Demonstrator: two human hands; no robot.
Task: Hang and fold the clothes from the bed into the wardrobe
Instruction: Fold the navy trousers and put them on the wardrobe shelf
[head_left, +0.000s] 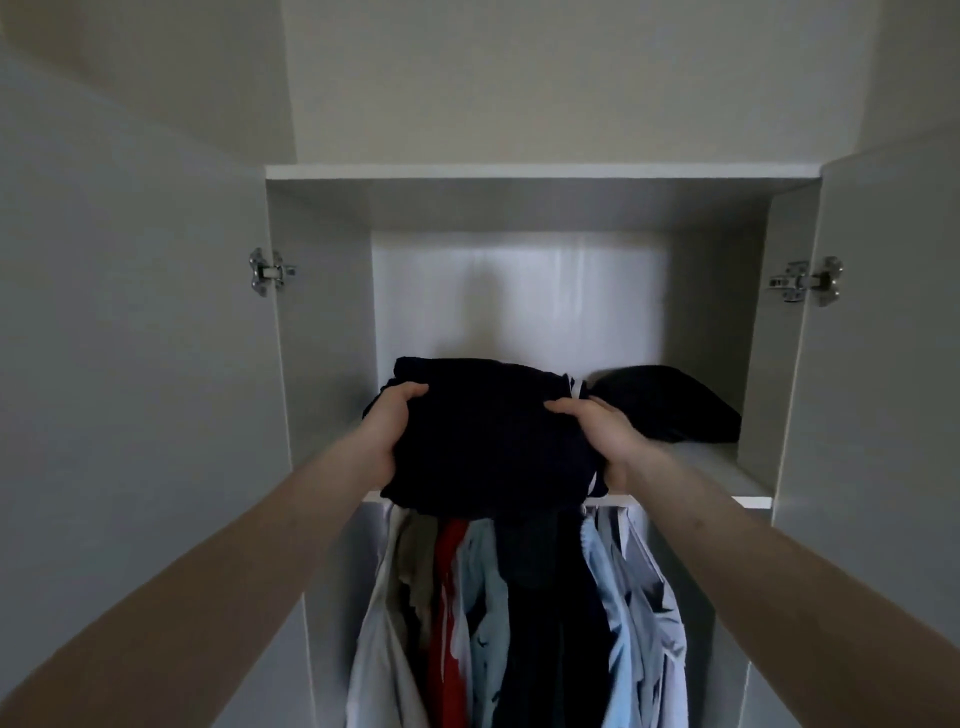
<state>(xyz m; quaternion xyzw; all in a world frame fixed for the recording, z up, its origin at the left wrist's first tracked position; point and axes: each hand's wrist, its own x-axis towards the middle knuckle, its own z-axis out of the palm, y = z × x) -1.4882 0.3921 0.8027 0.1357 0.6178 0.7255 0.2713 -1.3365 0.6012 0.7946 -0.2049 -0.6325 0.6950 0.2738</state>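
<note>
I hold a folded dark bundle (483, 441) w/ both hands, at the front edge of the shelf (722, 475) in the wardrobe. My left hand (387, 428) grips the bundle's left side, thumb on top and fingers curled under. My right hand (602, 431) grips the right side the same way (a thin white strip shows near this thumb). The bundle's back part is over the shelf, its front part hangs past the edge; I cannot tell if it rests on the board. Right of the bundle, further back on the shelf, lies another dark garment (670, 402). Under the shelf hang shirts (639, 623): white, red, light blue, dark ones. Both doors are open, hinges (270, 271) visible approx. mid-height of the shelf compartment.
</note>
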